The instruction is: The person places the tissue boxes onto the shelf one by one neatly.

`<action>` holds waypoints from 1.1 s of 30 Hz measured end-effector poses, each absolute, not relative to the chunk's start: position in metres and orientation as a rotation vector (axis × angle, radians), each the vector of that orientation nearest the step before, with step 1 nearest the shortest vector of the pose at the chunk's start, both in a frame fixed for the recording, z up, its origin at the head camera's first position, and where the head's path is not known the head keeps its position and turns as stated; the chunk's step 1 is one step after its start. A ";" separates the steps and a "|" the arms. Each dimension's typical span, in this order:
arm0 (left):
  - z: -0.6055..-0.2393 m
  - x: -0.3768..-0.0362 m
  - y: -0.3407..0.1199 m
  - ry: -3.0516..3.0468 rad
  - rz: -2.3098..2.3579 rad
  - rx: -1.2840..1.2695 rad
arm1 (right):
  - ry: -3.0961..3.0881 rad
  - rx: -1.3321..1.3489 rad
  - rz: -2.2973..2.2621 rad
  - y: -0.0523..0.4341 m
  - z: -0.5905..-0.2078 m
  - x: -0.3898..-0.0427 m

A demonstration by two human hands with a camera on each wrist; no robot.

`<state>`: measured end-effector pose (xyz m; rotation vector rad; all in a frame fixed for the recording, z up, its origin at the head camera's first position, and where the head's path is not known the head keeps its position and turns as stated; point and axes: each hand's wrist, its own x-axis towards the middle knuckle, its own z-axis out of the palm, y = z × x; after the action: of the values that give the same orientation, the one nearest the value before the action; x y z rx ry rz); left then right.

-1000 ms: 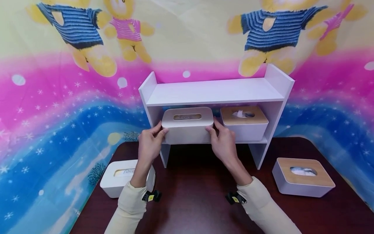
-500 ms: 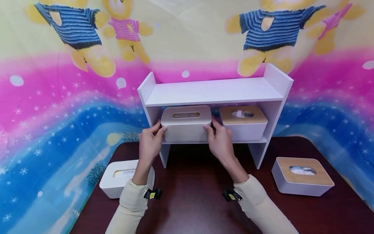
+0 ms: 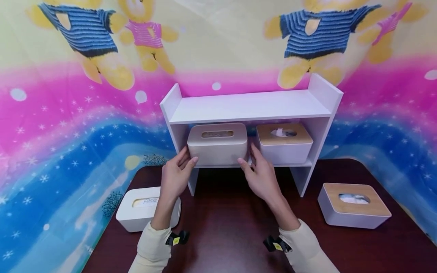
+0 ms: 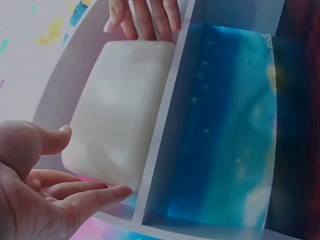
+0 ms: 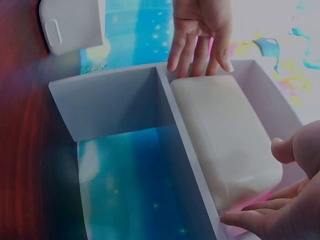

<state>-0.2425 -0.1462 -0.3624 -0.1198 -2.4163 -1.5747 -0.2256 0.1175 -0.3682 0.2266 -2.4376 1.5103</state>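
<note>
A cream tissue box (image 3: 217,154) with a slip marked "Face" in its slot sits on the middle level of the white shelf (image 3: 249,107), at the left. My left hand (image 3: 175,175) is at the box's left end, fingers extended and thumb apart from the front face. At the right end is my right hand (image 3: 262,176), its fingers straight in the gap beside a wood-topped tissue box (image 3: 285,151). In the left wrist view, the thumb and fingers of the left hand (image 4: 40,187) are spread around the cream box (image 4: 117,115), not gripping it.
Another cream "Face" tissue box (image 3: 136,218) stands on the dark table (image 3: 222,242) at the left, partly behind the left forearm. At the right is a second wood-topped tissue box (image 3: 355,212). A printed bear curtain (image 3: 218,45) hangs behind the shelf.
The cream box has gone slightly back onto the shelf and stands there. Both hands have loosened from its ends, their thumbs moving off the front and downward.
</note>
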 end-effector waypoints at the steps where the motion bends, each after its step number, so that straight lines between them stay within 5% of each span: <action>1: -0.363 -0.239 -0.147 -2.424 -1.574 -0.122 | -2.424 0.233 1.526 0.118 -0.369 -0.221; 33: -0.405 -0.165 -0.189 -2.619 -1.452 -0.130 | -2.601 0.407 1.390 0.067 -0.431 -0.165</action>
<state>-0.1649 -0.1888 -0.4047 -0.1296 -2.6191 -1.4517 -0.1650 0.0665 -0.4308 0.4067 -2.6010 1.3897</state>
